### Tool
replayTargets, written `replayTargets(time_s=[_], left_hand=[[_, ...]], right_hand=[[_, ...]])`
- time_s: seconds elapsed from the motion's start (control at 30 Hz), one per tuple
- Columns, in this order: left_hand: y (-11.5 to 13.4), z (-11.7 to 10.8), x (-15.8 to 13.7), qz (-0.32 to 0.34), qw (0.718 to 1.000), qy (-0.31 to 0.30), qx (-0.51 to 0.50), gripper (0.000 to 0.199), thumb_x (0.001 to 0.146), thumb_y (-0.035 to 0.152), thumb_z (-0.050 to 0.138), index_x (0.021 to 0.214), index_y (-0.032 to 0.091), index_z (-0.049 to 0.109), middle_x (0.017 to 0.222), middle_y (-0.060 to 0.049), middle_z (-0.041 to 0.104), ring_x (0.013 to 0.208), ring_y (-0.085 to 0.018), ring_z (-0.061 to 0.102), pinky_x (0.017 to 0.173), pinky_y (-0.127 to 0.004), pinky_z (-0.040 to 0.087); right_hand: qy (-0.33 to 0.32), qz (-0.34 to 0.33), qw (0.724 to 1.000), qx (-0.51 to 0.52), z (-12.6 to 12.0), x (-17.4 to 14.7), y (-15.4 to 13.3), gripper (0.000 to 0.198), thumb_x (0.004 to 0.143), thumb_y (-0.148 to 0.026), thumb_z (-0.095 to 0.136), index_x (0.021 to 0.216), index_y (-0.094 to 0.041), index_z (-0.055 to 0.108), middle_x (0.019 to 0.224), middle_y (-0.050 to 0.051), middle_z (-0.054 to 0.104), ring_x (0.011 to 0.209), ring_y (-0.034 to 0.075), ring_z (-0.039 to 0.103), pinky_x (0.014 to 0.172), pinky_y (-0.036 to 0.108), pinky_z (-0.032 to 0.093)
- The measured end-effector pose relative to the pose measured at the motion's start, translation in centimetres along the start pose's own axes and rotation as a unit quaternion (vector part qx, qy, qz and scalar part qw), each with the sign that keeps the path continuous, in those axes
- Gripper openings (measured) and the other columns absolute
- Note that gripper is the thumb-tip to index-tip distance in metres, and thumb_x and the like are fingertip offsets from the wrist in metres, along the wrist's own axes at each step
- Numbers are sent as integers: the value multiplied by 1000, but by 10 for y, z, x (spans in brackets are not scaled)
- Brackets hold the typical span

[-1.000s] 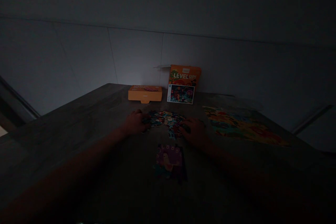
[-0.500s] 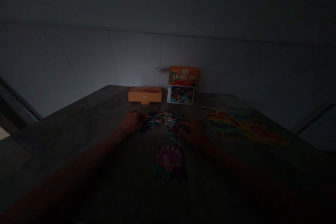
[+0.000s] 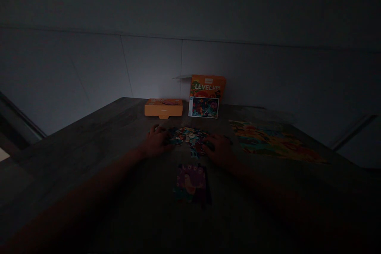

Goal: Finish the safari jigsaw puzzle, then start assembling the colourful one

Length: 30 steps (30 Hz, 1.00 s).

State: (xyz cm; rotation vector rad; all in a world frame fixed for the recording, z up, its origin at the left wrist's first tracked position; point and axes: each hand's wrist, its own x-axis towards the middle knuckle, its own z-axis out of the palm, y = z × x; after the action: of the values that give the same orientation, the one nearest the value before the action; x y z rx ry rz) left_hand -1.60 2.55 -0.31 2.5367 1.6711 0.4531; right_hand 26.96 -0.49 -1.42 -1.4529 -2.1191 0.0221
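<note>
Loose jigsaw puzzle pieces [image 3: 190, 135] lie in a heap on the dark table between my two hands. My left hand [image 3: 156, 141] is at the heap's left side, fingers apart and reaching over the nearest pieces. On the right side my right hand [image 3: 219, 147] rests with fingers bent and thumb apart, touching or just beside the pieces. Nothing shows clearly held in either hand; the dim light hides the fingertips. Closer to me lies a joined section of puzzle [image 3: 191, 184], purple with a bird on it.
An orange box [image 3: 163, 109] lies flat at the back. Next to it stands an upright orange box [image 3: 207, 83] marked LEVEL UP, a picture card [image 3: 203, 107] leaning on it. A colourful assembled puzzle [image 3: 274, 143] lies right. A pale wall [image 3: 151, 67] rises behind the table [image 3: 98, 137].
My left hand has shifted right and a little nearer me, its fingers spreading over the heap's left edge. My right hand stays almost in place. The view tilts slightly.
</note>
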Motion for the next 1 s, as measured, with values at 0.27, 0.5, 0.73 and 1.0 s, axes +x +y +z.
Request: replayTargets(time_s=[0.27,0.5,0.73,1.0], left_hand=[[2,-7,1,107,989,99,-12,48,70,46,74,109,20,65,130,-9,56,131,-35,32,109,-52,31],[36,-24,-16,293,938,181,-38,43,80,45,69,115,22,61,124,-9,59,129,-31,37,109,-50,32],[51,-23,-22,342,920,184,-59,44,81,44,69,116,21,60,116,-9,63,127,-31,41,105,-49,38],[51,-25,-23,348,915,192,-65,42,79,44,70,113,20,61,112,-9,66,121,-29,46,103,-47,39]], right_hand=[[14,-17,1000,-7,-1,0,0,29,87,-38,58,108,-21,70,113,10,65,108,26,56,95,43,40],[73,-227,971,-3,-16,-10,-23,67,81,-52,65,136,-18,50,123,14,60,112,29,52,100,47,37],[94,-298,950,11,-20,-14,-29,46,85,-45,63,125,-21,59,115,12,62,109,27,53,99,47,38],[113,-292,950,13,-22,-13,-29,35,83,-45,64,109,-21,64,106,11,64,101,25,55,93,44,40]])
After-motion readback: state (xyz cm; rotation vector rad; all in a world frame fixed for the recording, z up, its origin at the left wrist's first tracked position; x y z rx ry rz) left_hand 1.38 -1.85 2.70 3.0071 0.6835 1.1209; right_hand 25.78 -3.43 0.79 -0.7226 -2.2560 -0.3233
